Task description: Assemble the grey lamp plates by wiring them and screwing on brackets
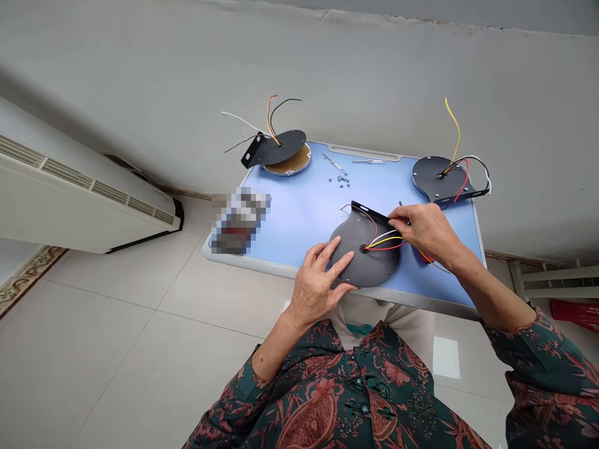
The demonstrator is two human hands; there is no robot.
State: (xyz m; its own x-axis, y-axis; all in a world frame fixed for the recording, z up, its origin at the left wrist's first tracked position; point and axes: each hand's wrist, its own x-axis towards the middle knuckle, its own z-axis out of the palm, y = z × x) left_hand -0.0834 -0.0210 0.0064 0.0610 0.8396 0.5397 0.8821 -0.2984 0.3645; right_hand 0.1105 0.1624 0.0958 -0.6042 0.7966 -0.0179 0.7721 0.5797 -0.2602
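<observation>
A round dark-grey metal plate (374, 268) with an upturned slotted bracket (369, 212) lies near the table's front edge. White, yellow and red wires (388, 240) come out of its centre hole, and a thin loose wire runs toward the bracket. My left hand (318, 280) holds the plate at its left front, fingers spread on top and thumb along the front edge. Fingers of my right hand (421, 227) pinch together at the bracket's right end; what is between the fingertips is partly hidden. Under that wrist shows part of a red object (425, 254), with a dark tip above the hand.
On the blue table (290, 218), similar wired plates sit at back left (285, 146) and right (430, 174). Small screws or nuts (344, 179) and thin metal rods (333, 162) lie at the back middle. A blurred item (241, 221) lies left. A wall stands behind.
</observation>
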